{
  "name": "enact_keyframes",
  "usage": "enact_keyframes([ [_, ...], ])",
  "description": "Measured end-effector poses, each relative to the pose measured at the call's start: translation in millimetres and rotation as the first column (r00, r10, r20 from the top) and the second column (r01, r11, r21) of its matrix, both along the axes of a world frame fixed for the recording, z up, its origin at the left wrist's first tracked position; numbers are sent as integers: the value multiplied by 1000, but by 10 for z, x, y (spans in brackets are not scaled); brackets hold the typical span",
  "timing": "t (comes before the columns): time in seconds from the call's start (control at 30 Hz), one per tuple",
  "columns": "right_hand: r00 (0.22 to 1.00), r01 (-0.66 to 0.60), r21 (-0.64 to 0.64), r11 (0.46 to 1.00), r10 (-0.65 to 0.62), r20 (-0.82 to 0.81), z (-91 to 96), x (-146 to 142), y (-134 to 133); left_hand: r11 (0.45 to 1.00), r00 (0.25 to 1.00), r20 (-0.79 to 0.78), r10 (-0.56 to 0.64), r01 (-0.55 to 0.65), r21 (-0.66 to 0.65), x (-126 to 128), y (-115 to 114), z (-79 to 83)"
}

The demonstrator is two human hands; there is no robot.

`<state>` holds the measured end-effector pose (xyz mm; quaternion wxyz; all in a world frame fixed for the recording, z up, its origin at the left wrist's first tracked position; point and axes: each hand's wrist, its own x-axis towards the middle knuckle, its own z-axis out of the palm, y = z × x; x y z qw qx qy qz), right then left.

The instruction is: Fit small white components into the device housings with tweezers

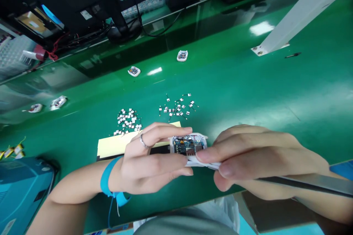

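Observation:
My left hand (150, 159) grips a small white housing with an exposed circuit board (187, 146), fingers curled round its left side; a ring is on one finger and a blue wrist strap (106, 181) on the wrist. My right hand (259, 159) pinches the housing's right edge and also holds metal tweezers (306, 183) that run off to the right. Both hands hover just above the green bench (248, 91), near its front edge.
Two heaps of tiny white components (127, 120) (178, 107) lie beyond the hands, beside a yellow card (116, 145). More open housings (134, 71) (182, 55) (57, 102) sit farther back. A blue device (22, 187) is at the left, a white bracket (300, 11) at the right.

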<state>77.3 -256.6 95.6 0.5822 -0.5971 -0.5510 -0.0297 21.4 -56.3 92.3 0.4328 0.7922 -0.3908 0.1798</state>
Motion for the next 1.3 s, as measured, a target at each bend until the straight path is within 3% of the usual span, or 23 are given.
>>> enact_keyframes([
  [0.17, 999, -16, 29, 999, 17, -50, -12, -29, -12, 998, 1000, -14, 26, -25, 52, 6, -6, 15],
  [0.37, 994, 14, 81, 997, -5, -108, -32, -31, 9, 1000, 1000, 9, 29, -29, 7, 40, -31, 35],
  [0.73, 989, -111, 126, 986, 122, -82, -49, 13, 12, 996, 994, -90, 69, -73, -41, 5, -54, 56],
  [1.07, 992, -91, 18, 996, 92, -85, -48, -10, -54, 995, 987, -140, 74, -82, -55, -3, -56, 50],
  [1.3, 989, -112, 61, 992, 118, -92, -42, -5, -14, 995, 983, -165, 77, -87, -52, -10, -51, 43],
])
